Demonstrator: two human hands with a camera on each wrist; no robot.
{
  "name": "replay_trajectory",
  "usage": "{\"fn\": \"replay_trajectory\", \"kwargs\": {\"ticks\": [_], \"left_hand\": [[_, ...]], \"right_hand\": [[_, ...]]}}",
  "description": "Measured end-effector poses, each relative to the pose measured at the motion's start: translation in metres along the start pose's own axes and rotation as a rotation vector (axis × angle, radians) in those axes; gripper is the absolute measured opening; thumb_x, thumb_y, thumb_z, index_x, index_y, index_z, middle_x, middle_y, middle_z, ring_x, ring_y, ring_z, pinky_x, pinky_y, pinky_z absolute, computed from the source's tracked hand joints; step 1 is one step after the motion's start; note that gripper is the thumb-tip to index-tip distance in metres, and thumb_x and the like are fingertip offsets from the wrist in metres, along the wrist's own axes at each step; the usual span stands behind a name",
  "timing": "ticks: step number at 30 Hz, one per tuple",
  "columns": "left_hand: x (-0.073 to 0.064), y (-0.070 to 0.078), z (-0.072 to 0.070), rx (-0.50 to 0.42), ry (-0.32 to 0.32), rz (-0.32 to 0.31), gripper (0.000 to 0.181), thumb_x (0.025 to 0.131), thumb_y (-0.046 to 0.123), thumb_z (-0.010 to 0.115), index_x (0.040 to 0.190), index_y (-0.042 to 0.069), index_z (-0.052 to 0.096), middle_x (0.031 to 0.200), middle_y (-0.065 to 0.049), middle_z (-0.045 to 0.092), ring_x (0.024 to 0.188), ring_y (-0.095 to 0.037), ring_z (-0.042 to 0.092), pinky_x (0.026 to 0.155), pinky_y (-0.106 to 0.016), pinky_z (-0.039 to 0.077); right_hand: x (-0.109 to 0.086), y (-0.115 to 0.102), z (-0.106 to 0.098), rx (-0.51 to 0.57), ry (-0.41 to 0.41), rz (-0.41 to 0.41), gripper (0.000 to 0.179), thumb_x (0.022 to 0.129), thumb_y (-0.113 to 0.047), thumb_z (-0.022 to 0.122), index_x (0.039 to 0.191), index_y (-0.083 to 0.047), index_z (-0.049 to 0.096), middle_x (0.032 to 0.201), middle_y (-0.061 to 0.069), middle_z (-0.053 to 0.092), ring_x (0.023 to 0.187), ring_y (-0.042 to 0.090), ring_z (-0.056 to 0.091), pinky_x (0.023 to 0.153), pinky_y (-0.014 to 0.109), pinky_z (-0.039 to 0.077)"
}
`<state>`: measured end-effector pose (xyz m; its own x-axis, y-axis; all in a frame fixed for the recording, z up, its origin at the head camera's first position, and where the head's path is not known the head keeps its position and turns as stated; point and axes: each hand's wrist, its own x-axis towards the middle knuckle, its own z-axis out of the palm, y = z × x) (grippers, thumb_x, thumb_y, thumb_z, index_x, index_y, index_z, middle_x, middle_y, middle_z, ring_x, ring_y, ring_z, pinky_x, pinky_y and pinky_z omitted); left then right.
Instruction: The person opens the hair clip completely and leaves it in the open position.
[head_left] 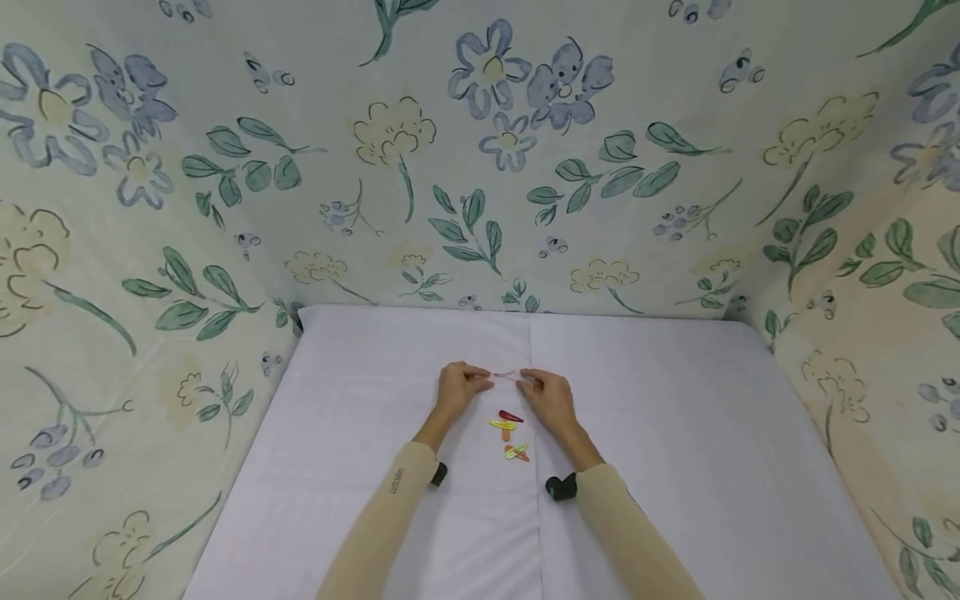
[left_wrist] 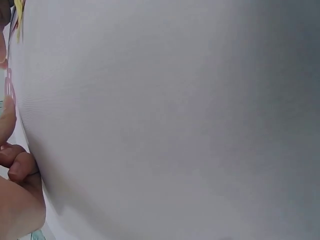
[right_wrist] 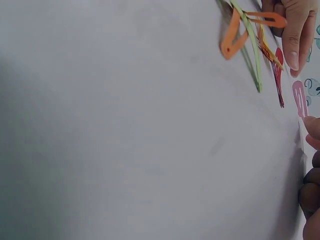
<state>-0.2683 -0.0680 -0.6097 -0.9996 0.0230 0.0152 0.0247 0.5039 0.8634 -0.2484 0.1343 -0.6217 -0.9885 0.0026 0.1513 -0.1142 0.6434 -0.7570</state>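
A pink snap hair clip (head_left: 507,375) is held up between my two hands, above the white cloth. My left hand (head_left: 459,390) pinches one end between thumb and fingertips. From the other side, my right hand (head_left: 551,398) pinches the opposite end. In the right wrist view the clip (right_wrist: 299,97) shows its long slot, with the left hand (right_wrist: 295,35) above and the right thumb right at its lower tip. The left wrist view catches only part of the clip (left_wrist: 9,85) at its edge, beside the left hand (left_wrist: 20,170).
Nearer the body lie more snap clips: a red one (head_left: 511,416), a yellow one (head_left: 502,425) over an orange one (head_left: 506,435), and a yellow-green one (head_left: 514,452) crossing another orange clip (head_left: 523,456). White cloth (head_left: 675,467) covers the table; floral fabric (head_left: 465,225) surrounds it.
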Motion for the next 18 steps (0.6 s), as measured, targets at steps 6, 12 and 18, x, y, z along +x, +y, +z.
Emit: {"fn": "replay_trajectory", "kwargs": {"ticks": [6,12,18], "left_hand": [[-0.009,0.000,-0.006,-0.047,-0.070,-0.065,0.016,0.083,0.010,0.086,0.099,0.007,0.083,0.087,-0.009,0.073,0.071,-0.012,0.049,0.061,-0.022,0.039],[-0.021,0.005,-0.013,-0.060,-0.128,-0.076,0.015,0.083,0.010,0.087,0.097,0.008,0.084,0.071,-0.001,0.060,0.067,-0.012,0.045,0.058,-0.022,0.036],[-0.034,0.012,-0.013,-0.027,-0.193,-0.025,0.012,0.084,0.010,0.086,0.096,0.009,0.084,0.076,-0.002,0.064,0.070,-0.011,0.047,0.062,-0.022,0.039]], "right_hand": [[-0.010,0.005,-0.010,0.026,-0.006,0.007,0.029,0.094,-0.021,0.077,0.118,-0.007,0.078,0.067,0.001,0.050,0.064,0.012,0.044,0.060,0.024,0.034],[-0.019,0.009,-0.016,0.046,-0.024,-0.002,0.027,0.094,-0.021,0.077,0.118,-0.008,0.078,0.066,0.000,0.051,0.061,0.011,0.043,0.060,0.024,0.034],[-0.030,0.008,-0.016,0.038,-0.053,-0.024,0.026,0.094,-0.021,0.078,0.117,-0.009,0.079,0.066,0.000,0.052,0.061,0.011,0.044,0.059,0.024,0.035]]}}
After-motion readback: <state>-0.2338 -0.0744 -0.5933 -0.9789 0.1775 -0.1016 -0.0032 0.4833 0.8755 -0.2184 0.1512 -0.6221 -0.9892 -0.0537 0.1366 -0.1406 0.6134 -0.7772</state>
